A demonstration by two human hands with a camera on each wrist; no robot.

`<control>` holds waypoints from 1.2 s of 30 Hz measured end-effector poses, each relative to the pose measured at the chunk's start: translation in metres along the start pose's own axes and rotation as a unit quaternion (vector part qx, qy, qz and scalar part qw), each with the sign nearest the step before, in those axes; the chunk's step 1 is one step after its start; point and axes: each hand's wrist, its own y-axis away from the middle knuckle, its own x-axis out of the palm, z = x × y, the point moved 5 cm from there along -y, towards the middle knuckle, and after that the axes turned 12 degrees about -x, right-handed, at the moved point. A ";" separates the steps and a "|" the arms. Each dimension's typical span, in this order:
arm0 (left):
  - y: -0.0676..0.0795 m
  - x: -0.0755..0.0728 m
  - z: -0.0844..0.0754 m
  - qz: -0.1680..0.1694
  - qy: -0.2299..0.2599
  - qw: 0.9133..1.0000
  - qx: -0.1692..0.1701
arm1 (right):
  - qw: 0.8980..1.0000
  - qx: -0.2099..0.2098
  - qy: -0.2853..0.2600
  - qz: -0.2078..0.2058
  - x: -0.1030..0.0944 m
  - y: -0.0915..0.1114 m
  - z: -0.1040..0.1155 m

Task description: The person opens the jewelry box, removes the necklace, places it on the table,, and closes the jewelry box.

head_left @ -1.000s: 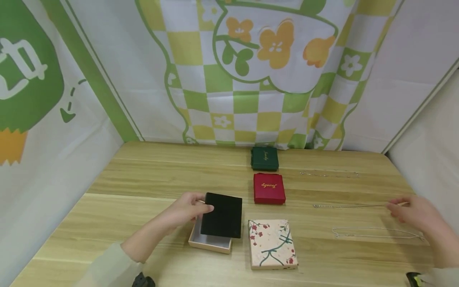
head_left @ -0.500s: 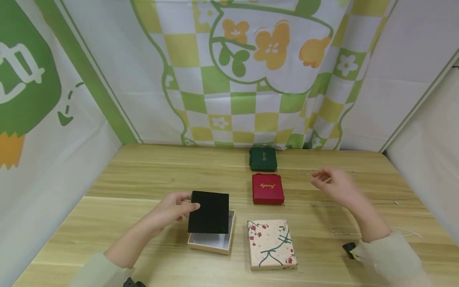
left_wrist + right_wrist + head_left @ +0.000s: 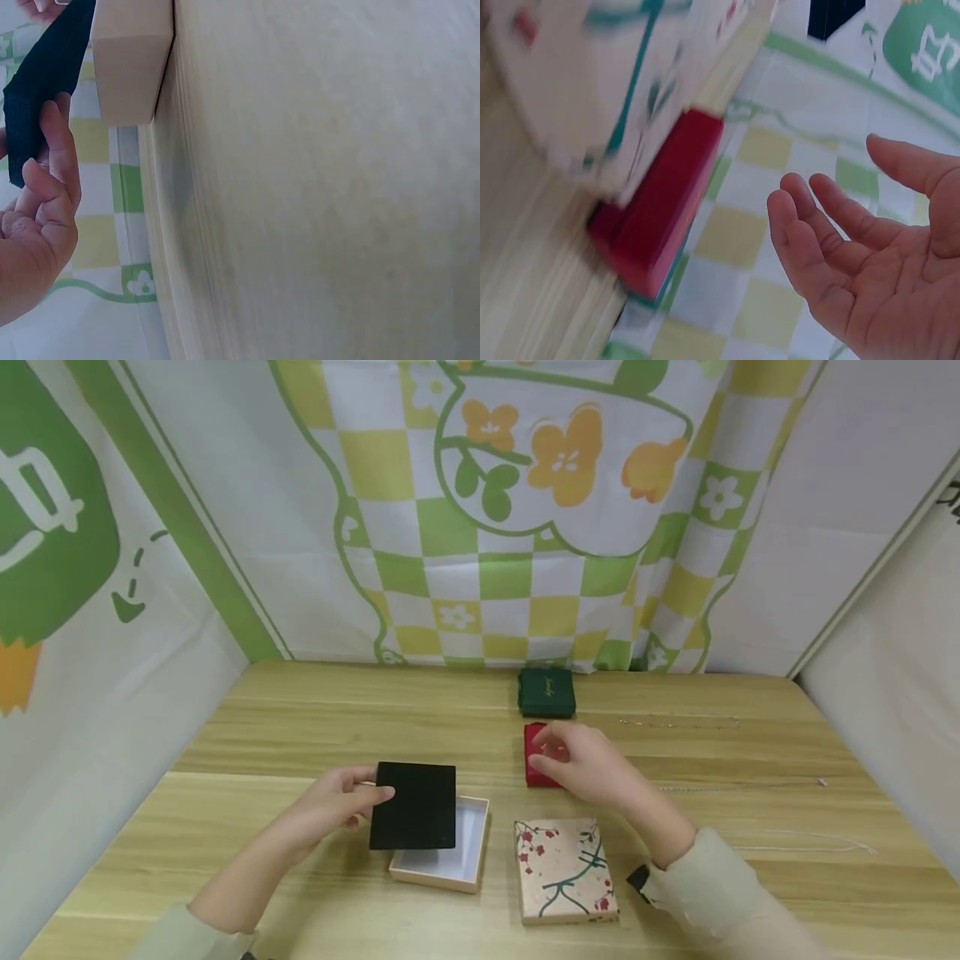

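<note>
My left hand (image 3: 330,806) pinches a black square pad (image 3: 416,810) at its left edge, thumb on top and fingers beneath. Tilted, the pad hangs above the open box base (image 3: 472,835), which has a pale inside, and covers its left part. In the left wrist view the dark pad (image 3: 49,67) sits between thumb and fingers, beside the box's wall (image 3: 131,75). My right hand (image 3: 588,764) hovers over the red jewelry box (image 3: 534,772) and hides much of it. Its fingers are loosely bent, with nothing between them in the right wrist view.
A flower-patterned box lid (image 3: 566,872) lies right of the open base. Behind the red box stands a green jewelry box (image 3: 547,693). Thin chain necklaces lie at the right: a back one (image 3: 678,723), a middle one (image 3: 750,786) and a front one (image 3: 810,835).
My right hand has swept left from the middle necklace, past the back one, to above the red box. My left hand has drawn the black pad leftward, baring more of the box base.
</note>
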 end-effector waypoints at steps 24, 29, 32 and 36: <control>0.001 -0.007 0.007 0.009 0.000 1.000 -0.003 | 0.962 -0.006 0.136 0.235 0.081 -0.001 0.060; 0.001 -0.008 0.009 0.011 -0.001 1.000 -0.001 | 0.954 -0.020 0.165 0.248 0.089 -0.002 0.063; 0.001 -0.008 0.009 0.011 0.000 1.000 -0.002 | 0.953 -0.021 0.169 0.249 0.092 -0.001 0.062; 0.000 -0.009 0.010 0.011 0.002 1.000 -0.004 | 0.956 -0.012 0.167 0.242 0.094 0.000 0.061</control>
